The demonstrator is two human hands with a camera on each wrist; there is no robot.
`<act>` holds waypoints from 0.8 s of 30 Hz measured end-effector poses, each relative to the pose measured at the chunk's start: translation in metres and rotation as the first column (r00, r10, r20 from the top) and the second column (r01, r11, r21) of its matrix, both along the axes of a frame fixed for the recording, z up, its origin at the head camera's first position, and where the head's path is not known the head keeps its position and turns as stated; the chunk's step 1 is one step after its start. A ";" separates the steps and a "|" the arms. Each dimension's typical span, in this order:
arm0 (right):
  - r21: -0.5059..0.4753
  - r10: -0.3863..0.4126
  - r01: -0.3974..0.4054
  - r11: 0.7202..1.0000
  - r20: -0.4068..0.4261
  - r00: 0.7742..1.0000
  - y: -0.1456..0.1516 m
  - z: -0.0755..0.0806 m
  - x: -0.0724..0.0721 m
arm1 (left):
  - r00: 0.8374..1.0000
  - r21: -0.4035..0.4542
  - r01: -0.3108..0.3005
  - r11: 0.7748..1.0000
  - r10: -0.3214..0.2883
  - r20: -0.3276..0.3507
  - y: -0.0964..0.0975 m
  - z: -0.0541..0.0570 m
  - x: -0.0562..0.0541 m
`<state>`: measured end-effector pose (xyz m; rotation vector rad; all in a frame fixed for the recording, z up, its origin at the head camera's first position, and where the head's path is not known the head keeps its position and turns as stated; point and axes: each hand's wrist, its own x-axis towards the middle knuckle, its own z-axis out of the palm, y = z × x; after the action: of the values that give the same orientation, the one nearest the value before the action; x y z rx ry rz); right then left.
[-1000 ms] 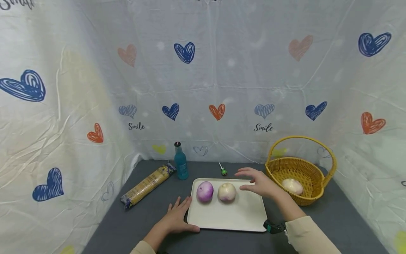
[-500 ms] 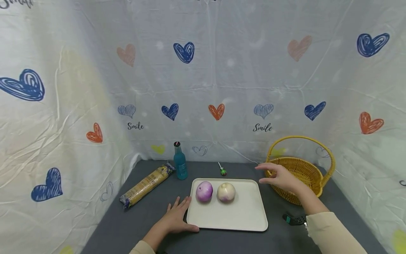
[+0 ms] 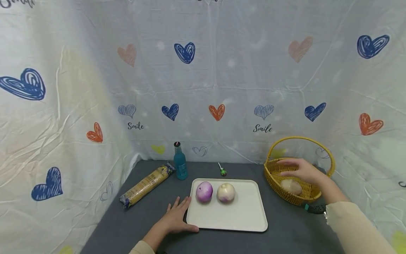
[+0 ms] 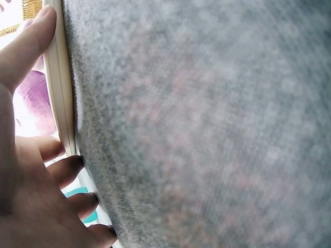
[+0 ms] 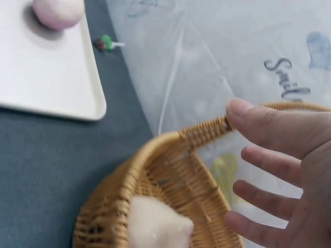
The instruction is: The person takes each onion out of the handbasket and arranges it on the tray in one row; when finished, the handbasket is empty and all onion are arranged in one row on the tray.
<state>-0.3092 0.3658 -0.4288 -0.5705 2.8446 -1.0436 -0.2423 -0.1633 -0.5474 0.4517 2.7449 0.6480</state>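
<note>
My left hand [image 3: 175,219] lies at the near-left corner of a cream tray [image 3: 234,218], fingers spread along its left edge and thumb at the front edge. On the tray sit a purple onion [image 3: 204,192] and, beside it, a pale onion [image 3: 226,193] with a purplish base. Over a yellow wicker basket [image 3: 273,181] at the right hovers my right hand [image 3: 304,171], its fingers apart and holding nothing. Inside the basket rests a whitish bulb [image 3: 291,187], partly seen. The right wrist view shows this bulb [image 5: 155,225] below and apart from the fingers.
A teal bottle [image 3: 181,164] stands upright at the back left. Next to it lies a long yellow packet [image 3: 147,185], apparently dry noodles. Behind the tray is a lollipop [image 3: 223,171] with a green wrapper. A white curtain printed with hearts [image 3: 217,112] surrounds the grey table.
My right hand has moved right, from above the tray's right side to over the basket, without anything in it. The left hand and the tray have stayed in place.
</note>
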 end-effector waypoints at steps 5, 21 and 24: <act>-0.007 -0.002 0.003 1.000 0.066 0.998 0.021 -0.004 -0.005 | 1.000 -0.003 0.000 1.000 0.000 -0.001 0.000 0.001 0.000; -0.077 0.029 0.004 0.997 0.414 0.910 0.052 -0.028 -0.020 | 1.000 -0.005 0.002 1.000 -0.002 0.006 0.000 0.002 0.000; -0.111 0.026 0.027 0.993 0.452 0.892 0.051 -0.034 -0.020 | 1.000 -0.004 0.004 1.000 -0.004 0.007 -0.001 0.002 0.000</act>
<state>-0.3288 0.4171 -0.4628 -0.2815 2.3890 -1.1655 -0.2418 -0.1646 -0.5456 0.4524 2.7372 0.6422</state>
